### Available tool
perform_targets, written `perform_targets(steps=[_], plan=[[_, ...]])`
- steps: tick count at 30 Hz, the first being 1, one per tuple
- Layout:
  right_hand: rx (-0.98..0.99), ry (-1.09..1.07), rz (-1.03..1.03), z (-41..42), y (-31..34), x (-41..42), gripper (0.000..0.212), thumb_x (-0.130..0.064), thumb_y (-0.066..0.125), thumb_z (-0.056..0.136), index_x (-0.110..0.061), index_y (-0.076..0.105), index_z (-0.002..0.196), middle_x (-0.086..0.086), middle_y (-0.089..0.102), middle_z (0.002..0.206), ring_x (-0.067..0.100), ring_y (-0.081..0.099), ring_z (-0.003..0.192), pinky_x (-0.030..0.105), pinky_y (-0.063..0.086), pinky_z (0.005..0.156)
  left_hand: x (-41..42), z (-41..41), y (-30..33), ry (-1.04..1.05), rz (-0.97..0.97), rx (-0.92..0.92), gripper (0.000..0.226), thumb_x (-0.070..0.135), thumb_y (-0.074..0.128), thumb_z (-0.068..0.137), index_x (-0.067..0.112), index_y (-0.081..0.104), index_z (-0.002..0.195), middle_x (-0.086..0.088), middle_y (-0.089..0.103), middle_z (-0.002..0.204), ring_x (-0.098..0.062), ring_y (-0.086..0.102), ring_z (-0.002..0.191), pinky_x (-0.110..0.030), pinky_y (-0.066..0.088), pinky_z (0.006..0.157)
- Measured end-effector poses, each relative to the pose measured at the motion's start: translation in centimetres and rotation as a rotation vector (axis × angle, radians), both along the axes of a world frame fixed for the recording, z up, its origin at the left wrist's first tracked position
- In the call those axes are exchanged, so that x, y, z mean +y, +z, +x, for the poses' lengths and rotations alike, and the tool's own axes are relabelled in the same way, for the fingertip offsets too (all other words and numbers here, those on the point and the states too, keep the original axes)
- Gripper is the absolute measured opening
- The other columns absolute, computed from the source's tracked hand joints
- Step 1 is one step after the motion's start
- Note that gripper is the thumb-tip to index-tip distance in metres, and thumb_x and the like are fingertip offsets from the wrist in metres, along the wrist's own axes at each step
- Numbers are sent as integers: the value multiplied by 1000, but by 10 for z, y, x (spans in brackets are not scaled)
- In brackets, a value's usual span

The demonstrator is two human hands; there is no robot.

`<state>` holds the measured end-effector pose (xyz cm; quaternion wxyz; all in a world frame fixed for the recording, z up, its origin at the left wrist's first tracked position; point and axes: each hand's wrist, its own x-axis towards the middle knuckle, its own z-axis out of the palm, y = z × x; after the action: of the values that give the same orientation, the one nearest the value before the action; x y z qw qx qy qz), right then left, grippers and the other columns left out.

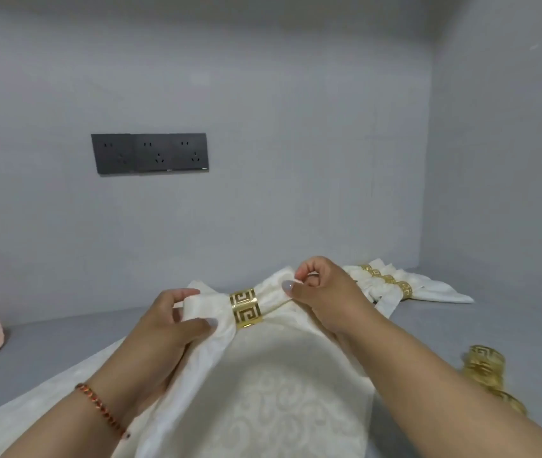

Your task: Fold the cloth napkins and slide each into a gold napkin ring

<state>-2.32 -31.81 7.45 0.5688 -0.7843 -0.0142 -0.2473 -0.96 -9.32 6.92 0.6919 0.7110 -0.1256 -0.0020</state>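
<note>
A: Why both hands? Left hand (177,320) pinches the napkin (210,307) beside the gold ring (246,308); right hand (321,294) pinches the far end.

B: Likely centring the ring, above the desk (48,355); finished napkins (392,284) lie behind.

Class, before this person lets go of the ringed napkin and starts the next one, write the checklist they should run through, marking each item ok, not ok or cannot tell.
1. Gold ring sits around the napkin: ok.
2. Left hand and right hand both grip cloth beside the ring: ok.
3. Ring centred on the napkin: cannot tell.
4. Spare rings within reach on the right: ok.
5. Next cloth lies flat below: ok.
6. Finished napkins set aside at the back: ok.
</note>
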Motion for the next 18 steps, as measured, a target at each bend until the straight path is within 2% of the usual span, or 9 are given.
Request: perform_targets(steps=[3,5,8,9,11,13,16,18], plan=[[30,-37,-38,-7,24,-41,15,-17,70,86,-21,58,79,-19,49,42,-4,44,41,7,33,45,-37,3,19,64,75,-42,68,14,84,66,15,42,119,-12,61,104,-31,66,83,-37,54,67],[64,-59,3,-13,30,-74,13,-14,71,84,-21,62,78,-13,59,55,3,54,55,14,42,58,-71,7,24,86,129,-39,57,18,80,75,17,39,114,-11,60,100,-28,65,84,-36,53,69],[113,-113,66,-19,30,-130,11,-6,69,84,-16,66,81,6,68,73,20,61,67,33,49,70,-131,21,21,18,155,-38,48,27,84,59,16,49,90,-7,60,85,-22,59,72,-34,48,66],[124,-139,72,-21,30,-149,10,-4,68,84,-13,67,83,10,70,78,22,62,69,36,50,72,-152,26,20,-10,153,-43,43,27,84,55,17,49,79,-6,58,78,-22,56,68,-34,46,65],[131,-197,105,-22,26,-188,10,-1,68,84,-11,68,83,14,70,82,25,64,73,37,51,75,-194,36,16,-68,132,-24,37,21,84,62,18,48,69,-5,56,69,-21,53,64,-34,44,63],[126,-263,135,-21,19,-224,12,2,67,84,-10,70,80,14,71,83,24,64,72,32,54,73,-235,43,9,-145,112,39,33,16,80,66,17,48,68,-7,56,66,-21,52,61,-33,46,62],[152,-330,137,-12,1,-270,15,6,62,86,-6,69,81,16,70,82,20,63,66,20,52,60,-291,52,-5,-239,95,180,21,3,64,81,14,48,72,-8,55,62,-18,50,49,-25,43,54],[200,-353,108,-3,-14,-296,17,8,60,88,-4,70,82,18,70,83,19,63,66,18,50,58,-320,64,-21,-227,152,188,15,0,55,88,12,54,79,-9,61,71,-15,53,52,-19,44,51]])
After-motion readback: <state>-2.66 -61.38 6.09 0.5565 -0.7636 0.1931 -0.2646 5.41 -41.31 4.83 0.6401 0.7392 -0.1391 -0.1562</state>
